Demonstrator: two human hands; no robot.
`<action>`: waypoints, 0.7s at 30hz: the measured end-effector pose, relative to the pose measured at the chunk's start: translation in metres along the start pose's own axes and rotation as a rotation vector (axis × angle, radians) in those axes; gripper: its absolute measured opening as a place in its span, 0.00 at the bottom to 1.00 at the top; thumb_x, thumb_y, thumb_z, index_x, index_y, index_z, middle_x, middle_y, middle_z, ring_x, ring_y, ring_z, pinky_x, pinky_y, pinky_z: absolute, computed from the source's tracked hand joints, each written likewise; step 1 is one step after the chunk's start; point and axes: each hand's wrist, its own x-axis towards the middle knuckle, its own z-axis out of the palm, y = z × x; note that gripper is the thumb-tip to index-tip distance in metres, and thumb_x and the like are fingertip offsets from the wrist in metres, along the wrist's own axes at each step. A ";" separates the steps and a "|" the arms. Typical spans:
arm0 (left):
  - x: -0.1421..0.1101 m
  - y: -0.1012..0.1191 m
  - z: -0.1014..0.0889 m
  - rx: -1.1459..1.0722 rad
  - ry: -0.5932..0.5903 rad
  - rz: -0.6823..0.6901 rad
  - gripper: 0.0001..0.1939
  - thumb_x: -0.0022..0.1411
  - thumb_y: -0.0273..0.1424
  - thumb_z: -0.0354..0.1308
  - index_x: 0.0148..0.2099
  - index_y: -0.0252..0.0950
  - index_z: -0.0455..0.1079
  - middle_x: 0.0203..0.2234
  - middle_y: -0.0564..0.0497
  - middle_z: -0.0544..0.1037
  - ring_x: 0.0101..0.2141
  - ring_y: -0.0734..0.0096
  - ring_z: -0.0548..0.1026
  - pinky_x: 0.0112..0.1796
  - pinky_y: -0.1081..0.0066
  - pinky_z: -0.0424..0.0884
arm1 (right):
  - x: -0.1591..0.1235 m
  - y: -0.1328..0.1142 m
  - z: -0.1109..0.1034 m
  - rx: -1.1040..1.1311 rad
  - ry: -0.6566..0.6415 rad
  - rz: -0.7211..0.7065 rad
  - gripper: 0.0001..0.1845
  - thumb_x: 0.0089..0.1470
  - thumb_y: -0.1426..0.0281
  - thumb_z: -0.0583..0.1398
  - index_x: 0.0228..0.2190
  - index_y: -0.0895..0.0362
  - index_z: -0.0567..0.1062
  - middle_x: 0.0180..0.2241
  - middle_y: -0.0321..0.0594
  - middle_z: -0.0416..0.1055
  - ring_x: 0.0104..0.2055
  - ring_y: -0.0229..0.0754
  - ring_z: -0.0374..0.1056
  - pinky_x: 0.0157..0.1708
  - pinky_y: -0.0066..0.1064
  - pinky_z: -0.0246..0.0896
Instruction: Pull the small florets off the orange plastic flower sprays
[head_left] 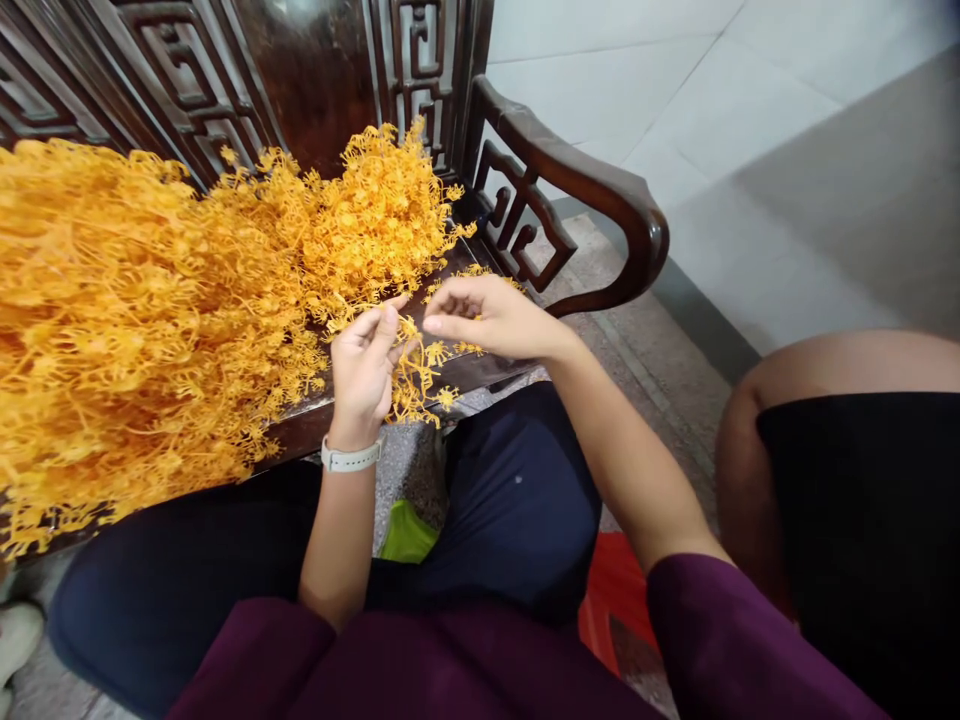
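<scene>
My left hand (364, 368), with a pale watch band (351, 458) at its wrist, is closed around a yellow artificial flower sprig (420, 385). The sprig's thin stems and small star-shaped heads hang down beside the palm, past the bench's front edge. Just to the right, my right hand (491, 315) is curled with thumb and fingers drawn together; whatever it may pinch is too small or hidden to make out. A small gap separates the two hands. Close behind them rises a big heap of the same yellow sprigs (187, 300).
The heap lies on a dark carved wooden bench (307, 90) with a curved armrest (592, 190) at its right end. Another person's bare knee (742, 450) is at the right. A red plastic stool (619, 590) shows under me, and something bright green (407, 533) lies below.
</scene>
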 end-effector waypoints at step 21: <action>0.006 -0.002 -0.015 0.274 -0.215 0.244 0.12 0.67 0.36 0.69 0.52 0.43 0.80 0.45 0.48 0.83 0.40 0.68 0.81 0.45 0.66 0.81 | 0.001 0.002 0.007 -0.015 -0.013 -0.138 0.06 0.68 0.73 0.60 0.41 0.61 0.78 0.28 0.31 0.68 0.28 0.32 0.58 0.30 0.27 0.55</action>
